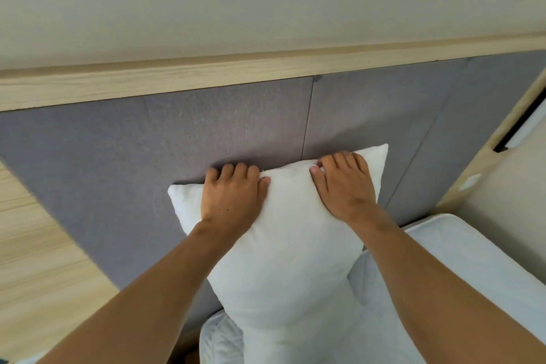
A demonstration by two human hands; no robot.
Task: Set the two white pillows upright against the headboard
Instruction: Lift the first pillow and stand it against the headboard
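Observation:
A white pillow (289, 245) stands upright on the bed, its back against the grey padded headboard (147, 139). My left hand (233, 195) grips the pillow's top edge on the left, fingers curled over it. My right hand (345, 183) holds the top edge near the right corner, fingers curled over the edge too. More white bedding (381, 284) shows at the pillow's lower right; I cannot tell whether it is the second pillow.
A pale wooden ledge (236, 71) tops the headboard under a cream wall. A wooden surface (35, 260) lies at the left. The white mattress (461, 251) runs off to the right, beside a wooden side panel (484, 151).

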